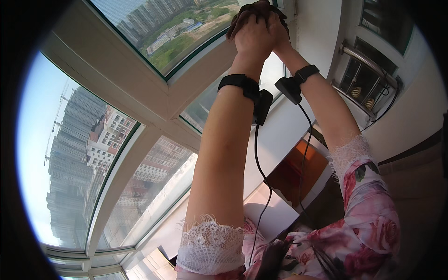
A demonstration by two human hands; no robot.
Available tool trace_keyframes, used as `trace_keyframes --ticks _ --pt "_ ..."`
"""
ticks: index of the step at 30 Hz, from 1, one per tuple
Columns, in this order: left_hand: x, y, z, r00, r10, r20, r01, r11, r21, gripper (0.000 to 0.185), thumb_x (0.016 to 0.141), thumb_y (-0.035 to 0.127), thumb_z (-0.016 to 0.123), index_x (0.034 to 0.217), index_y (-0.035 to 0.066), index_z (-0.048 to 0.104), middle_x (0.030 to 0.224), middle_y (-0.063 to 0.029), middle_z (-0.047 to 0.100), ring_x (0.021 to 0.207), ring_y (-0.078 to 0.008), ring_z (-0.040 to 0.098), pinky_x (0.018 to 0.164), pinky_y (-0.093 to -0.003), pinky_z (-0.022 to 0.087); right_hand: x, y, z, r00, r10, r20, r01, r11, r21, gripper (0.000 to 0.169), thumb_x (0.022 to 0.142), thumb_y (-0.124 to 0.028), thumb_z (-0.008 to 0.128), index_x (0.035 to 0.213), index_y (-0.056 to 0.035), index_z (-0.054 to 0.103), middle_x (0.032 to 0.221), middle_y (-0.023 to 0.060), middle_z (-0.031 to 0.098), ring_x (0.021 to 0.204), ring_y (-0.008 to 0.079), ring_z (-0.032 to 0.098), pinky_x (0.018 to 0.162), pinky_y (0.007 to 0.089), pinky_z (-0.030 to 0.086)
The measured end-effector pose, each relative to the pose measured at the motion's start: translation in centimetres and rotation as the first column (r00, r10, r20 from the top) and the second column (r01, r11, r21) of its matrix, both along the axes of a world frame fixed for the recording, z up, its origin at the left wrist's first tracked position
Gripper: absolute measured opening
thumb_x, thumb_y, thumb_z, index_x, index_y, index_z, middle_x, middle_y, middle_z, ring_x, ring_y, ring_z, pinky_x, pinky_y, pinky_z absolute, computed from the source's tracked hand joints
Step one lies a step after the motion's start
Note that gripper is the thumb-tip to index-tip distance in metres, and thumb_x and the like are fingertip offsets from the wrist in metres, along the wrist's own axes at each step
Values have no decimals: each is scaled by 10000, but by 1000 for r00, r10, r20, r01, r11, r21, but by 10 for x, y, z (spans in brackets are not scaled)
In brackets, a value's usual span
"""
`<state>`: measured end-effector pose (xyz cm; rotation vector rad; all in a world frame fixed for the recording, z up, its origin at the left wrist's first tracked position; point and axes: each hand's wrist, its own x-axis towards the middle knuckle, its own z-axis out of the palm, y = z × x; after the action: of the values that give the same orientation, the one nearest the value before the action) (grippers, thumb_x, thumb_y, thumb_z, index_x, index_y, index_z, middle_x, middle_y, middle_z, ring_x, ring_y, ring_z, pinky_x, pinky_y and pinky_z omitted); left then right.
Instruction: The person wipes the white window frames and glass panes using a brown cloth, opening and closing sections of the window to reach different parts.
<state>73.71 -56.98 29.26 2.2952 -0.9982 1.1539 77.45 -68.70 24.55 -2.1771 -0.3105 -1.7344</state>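
A dark brown cloth (241,19) is bunched at the top of the view, against the upper part of a white window frame (206,64). My left hand (252,36) presses on the cloth, its fingers sunk into the folds. Right beside it, my right hand (279,31) also grips the cloth, and the two hands touch. Both arms reach far up. The fingertips are partly hidden in the fabric. A black strap with a small box and a cable circles each wrist, the left strap (239,82) and the right strap (308,73).
Window panes (157,175) fill the left, with tall buildings outside. A white sill (260,154) runs below my arms. Under it are an orange-brown panel (297,171) and a white box-like surface (269,217). At right, a metal rail (371,63) with a dark cable stands in a wall recess.
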Motion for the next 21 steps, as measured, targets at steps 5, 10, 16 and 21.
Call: trace_keyframes --ticks 5,10,16,21 --pt "-31 76 2 993 72 95 -76 996 40 348 878 368 580 999 44 610 1015 -152 580 922 -347 607 714 -454 522 -45 82 9 983 158 -95 -149 984 95 457 764 -213 641 1116 31 481 1083 211 515 979 404 542 815 446 504" --pt "-81 157 12 984 152 87 -160 983 87 286 900 267 577 1065 35 558 1011 -173 547 891 -383 583 719 -463 487 -95 151 19 899 404 -168 -364 903 227 427 750 -154 604 1123 16 485 1065 186 514 1011 375 519 842 464 467" --pt "-99 180 5 949 262 173 -287 948 138 257 884 195 574 1091 43 560 990 -171 533 873 -376 561 722 -453 481 -113 173 20 890 427 -160 -403 900 165 419 744 -153 625 1115 4 509 1070 156 522 998 348 525 852 445 455" --pt "-84 156 -3 939 287 191 -309 946 100 216 885 177 565 1054 43 569 964 -166 534 891 -379 555 730 -456 471 -103 153 17 869 461 -181 -435 885 167 408 784 -101 594 1158 6 470 1120 196 506 1048 400 510 885 469 455"
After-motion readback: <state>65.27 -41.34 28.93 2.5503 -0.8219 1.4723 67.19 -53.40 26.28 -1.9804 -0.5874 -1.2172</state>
